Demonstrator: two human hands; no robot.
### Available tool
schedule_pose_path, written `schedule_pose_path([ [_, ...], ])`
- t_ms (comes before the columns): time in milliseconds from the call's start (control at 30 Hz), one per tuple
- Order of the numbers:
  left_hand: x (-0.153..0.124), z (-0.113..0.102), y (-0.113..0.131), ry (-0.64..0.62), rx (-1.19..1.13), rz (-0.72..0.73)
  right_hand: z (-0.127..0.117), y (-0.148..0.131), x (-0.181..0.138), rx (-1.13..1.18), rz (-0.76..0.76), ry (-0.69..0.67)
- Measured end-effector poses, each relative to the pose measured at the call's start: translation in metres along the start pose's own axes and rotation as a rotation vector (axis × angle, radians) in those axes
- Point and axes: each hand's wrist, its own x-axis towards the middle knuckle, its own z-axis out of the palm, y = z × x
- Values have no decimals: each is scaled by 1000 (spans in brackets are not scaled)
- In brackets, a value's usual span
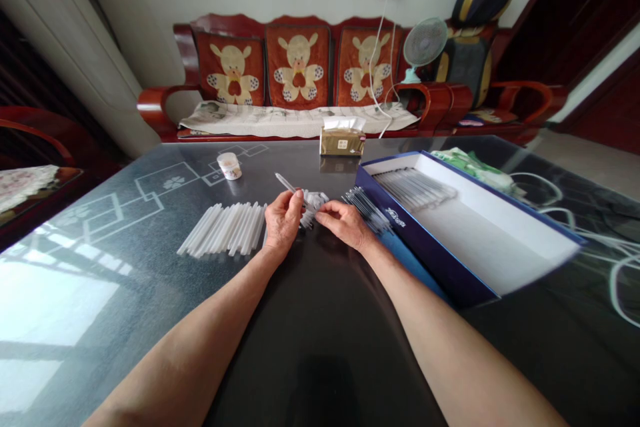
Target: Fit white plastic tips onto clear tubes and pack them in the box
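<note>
Left hand (284,221) grip pinching white pen-like stick (285,181) above tabletop (320,307). Right hand (346,223) at small pale pieces (315,199), fingers bunched, can't tell if holding any. White tubes (223,230) lie beside left hand.

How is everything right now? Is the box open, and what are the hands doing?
Left hand: closed around a white tube
Right hand: fingers bent, grip unclear
Blue box: open, partly filled
White tubes: lying side by side
Dark sticks: lying beside the blue box
Tissue box: open, tissue poking out
Small jar: upright, lid unclear
Fan: standing, spinning unclear
</note>
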Motion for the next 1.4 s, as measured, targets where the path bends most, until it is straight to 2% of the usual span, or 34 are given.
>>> schedule_pose_path([
  [133, 1, 2, 1, -16, -136, -54, 5, -2, -1, -66, -117, -23],
  [267, 2, 2, 1, -37, -209, -158, 6, -3, -1, -91, -151, -22],
  [333, 3, 1, 1, -35, -199, -165, 4, 1, 1, -79, -137, 64],
  [400, 3, 0, 1, -4, -151, -123, 2, 8, 4, -76, -112, 207],
  [500, 2, -1, 2, 61, 21, -7, -2, 19, 9, -96, -96, 407],
  [567, 2, -3, 2, 92, 161, 59, -3, 22, 11, -113, -110, 461],
  [667, 3, -5, 0, 120, 296, 115, -2, 20, 10, -167, -177, 408],
  [900, 8, -8, -12, 180, 420, 169, 7, 6, 1, -356, -380, 54],
  [1100, 7, -5, -11, 175, 392, 169, 14, -6, -7, -476, -397, -101],
  [1167, 7, -5, -12, 180, 388, 169, 16, -5, -7, -500, -382, -98],
  [1300, 9, -6, -17, 184, 377, 166, 13, 2, -4, -494, -317, 60],
  [1400, 9, -6, -18, 183, 389, 168, 13, 3, -2, -486, -302, 91],
])
